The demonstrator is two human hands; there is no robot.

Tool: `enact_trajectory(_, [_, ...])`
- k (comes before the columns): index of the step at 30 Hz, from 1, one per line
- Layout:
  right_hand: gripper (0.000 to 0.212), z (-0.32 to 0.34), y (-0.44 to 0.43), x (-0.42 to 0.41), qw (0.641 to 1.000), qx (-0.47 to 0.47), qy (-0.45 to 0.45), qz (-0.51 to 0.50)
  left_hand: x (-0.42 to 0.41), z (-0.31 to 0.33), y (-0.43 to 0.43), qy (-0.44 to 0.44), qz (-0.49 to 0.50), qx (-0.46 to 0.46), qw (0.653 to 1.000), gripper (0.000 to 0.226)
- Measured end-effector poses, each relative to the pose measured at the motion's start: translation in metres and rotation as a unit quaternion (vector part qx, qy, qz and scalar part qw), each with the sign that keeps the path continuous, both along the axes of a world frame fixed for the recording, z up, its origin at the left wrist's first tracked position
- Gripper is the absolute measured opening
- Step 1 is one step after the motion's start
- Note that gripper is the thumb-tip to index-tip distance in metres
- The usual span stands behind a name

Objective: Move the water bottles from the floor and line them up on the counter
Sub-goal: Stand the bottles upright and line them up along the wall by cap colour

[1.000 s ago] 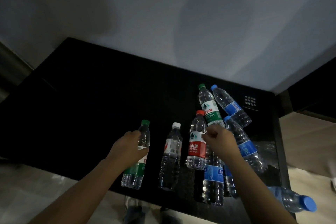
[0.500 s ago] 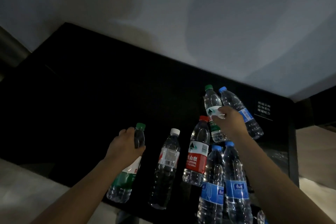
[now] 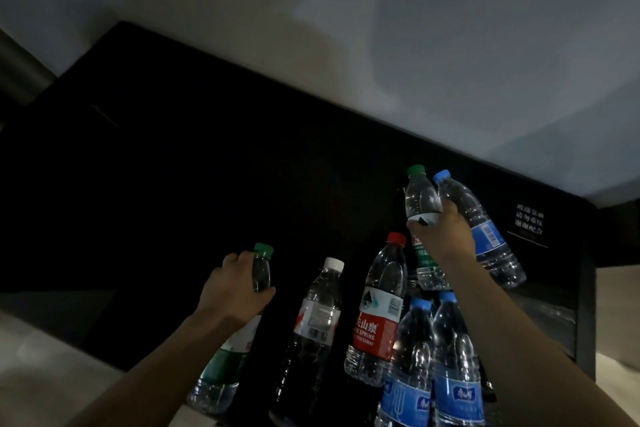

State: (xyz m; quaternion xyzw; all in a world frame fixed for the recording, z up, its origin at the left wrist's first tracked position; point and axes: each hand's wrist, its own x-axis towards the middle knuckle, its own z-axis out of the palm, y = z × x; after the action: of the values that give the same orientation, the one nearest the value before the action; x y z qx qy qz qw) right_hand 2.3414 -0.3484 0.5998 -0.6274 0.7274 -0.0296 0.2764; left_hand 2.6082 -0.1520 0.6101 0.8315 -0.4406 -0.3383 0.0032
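Lining up in progress | 7 water bottles [image 3: 377,315] stand bunched on bench [image 3: 207,166], row uneven | left hand [image 3: 235,291] wraps front green-capped bottle [image 3: 221,367] | right hand [image 3: 445,239] grips rear green-capped bottle [image 3: 420,194] | floor [image 3: 41,357]: no bottles visible; judged remaining: spacing them straight

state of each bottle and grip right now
left grip: holds left green-cap bottle
right grip: holds back green-cap bottle
white-cap bottle: capped, standing, untouched
red-cap bottle: capped, standing, untouched
front-left blue-cap bottle: capped, standing
front-right blue-cap bottle: capped, standing
back blue-cap bottle: capped, pose unclear
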Motion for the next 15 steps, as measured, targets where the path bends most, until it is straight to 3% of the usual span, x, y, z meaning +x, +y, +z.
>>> enact_trajectory(6, [0.061,0.0,0.0,0.002,1.0,-0.007,0.002,-0.017,0.004,-0.001,-0.001,0.016,0.01,0.04,0.999,0.073])
enact_trajectory(10, [0.057,0.009,0.006,0.005,1.0,-0.019,0.011,-0.013,0.01,0.002,0.001,0.058,0.021,0.019,0.998,0.063])
enact_trajectory(15, [0.054,0.036,0.015,0.011,0.995,-0.088,-0.039,0.0,0.018,0.019,0.006,0.092,0.028,-0.032,0.995,0.055])
